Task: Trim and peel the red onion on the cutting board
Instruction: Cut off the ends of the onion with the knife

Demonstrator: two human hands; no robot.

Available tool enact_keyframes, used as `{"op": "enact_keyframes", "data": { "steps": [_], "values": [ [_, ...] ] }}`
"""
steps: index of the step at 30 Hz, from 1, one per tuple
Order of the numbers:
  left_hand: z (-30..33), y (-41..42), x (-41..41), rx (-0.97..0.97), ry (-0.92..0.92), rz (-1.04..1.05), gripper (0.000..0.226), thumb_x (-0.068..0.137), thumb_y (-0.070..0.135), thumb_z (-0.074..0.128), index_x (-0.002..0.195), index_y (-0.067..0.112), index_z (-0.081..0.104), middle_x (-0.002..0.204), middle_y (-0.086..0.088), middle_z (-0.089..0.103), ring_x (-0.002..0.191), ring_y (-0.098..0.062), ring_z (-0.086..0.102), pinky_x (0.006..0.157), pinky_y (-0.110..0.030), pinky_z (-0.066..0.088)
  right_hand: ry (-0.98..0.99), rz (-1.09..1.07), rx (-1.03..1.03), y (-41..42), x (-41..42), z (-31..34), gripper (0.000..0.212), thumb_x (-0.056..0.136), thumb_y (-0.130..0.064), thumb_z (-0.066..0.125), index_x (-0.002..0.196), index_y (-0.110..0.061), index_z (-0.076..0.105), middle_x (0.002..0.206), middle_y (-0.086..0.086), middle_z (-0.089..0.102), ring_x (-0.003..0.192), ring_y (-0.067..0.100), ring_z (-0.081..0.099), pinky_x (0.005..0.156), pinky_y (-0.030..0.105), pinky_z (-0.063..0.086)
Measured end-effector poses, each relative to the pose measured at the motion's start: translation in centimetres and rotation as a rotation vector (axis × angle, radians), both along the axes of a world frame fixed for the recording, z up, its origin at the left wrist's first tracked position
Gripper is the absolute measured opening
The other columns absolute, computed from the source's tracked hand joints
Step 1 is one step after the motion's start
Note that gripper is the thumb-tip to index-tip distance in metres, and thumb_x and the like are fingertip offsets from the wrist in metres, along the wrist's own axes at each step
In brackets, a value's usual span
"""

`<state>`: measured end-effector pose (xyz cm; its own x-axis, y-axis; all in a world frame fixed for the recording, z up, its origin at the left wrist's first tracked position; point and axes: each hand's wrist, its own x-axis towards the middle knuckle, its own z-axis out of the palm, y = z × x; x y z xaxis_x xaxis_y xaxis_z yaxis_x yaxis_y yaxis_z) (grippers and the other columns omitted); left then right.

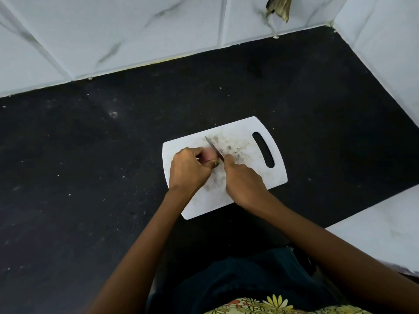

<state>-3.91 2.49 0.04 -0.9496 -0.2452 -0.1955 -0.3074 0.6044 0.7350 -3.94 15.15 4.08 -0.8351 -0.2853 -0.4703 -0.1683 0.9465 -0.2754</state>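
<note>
One onion (pixel 209 154) sits on the board (pixel 249 175), our knife (pixel 214 148) set against its right end.

We curl our left hand (pixel 189 169) around the onion to pin it, while our right hand (pixel 243 181) grips the handle with a finger along the blade's back. We judge a thin slice best here, fingertips tucked clear of the blade. Bare board lies right toward the slot (pixel 263 149); the counter (pixel 90 177) stretches open left, walls (pixel 113 30) well behind.
</note>
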Motion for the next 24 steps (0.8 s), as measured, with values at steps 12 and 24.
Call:
{"op": "enact_keyframes", "data": {
  "steps": [12,24],
  "values": [
    [0.4,-0.5,-0.6,0.041,-0.055,-0.012,0.021,0.079,0.031,0.074,0.092,0.014,0.075,0.08,0.0,0.072,0.072,-0.013,0.064,0.057,-0.018,0.04,0.02,0.005,0.002,0.6,0.2,-0.6,0.035,0.096,-0.005,0.031,0.131,-0.01,0.029,0.107,0.016,0.061,0.094,0.033,0.061,0.068,0.038,0.039],
    [0.2,-0.5,-1.1,0.038,-0.092,0.007,0.021,0.076,0.034,0.076,0.09,0.018,0.075,0.08,0.001,0.073,0.074,-0.015,0.066,0.07,-0.032,0.054,0.048,0.006,0.021,0.4,0.2,-1.0,0.036,0.098,-0.007,0.028,0.134,-0.009,0.028,0.109,0.015,0.062,0.094,0.031,0.061,0.068,0.035,0.035]
  ]
}}
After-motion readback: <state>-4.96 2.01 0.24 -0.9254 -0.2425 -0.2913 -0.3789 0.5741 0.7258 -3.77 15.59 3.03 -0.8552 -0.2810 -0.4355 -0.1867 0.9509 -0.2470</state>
